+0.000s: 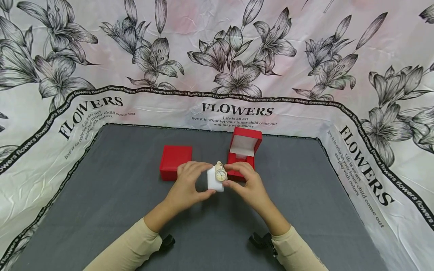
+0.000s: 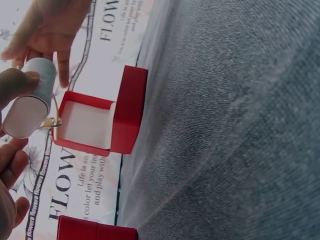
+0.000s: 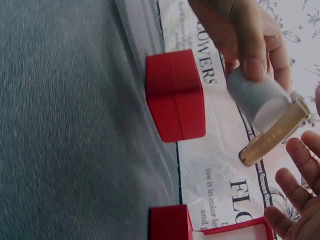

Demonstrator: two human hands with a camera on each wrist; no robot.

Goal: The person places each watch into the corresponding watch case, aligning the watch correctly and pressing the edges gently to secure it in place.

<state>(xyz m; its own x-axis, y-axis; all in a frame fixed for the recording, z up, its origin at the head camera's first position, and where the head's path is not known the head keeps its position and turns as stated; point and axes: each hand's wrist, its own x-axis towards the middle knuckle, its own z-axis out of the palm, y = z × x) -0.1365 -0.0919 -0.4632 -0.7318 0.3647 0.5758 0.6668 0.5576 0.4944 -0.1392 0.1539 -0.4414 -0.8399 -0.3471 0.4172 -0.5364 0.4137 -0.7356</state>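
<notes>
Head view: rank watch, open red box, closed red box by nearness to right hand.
From the right hand:
1. Watch, at its fingertips.
2. Open red box, just beyond the hand.
3. Closed red box, off to the left.

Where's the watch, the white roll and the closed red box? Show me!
Watch (image 1: 221,175), head view: on its dial.
White roll (image 2: 25,118), left wrist view: on its flat end.
Closed red box (image 1: 176,156), head view: on top of its lid.
</notes>
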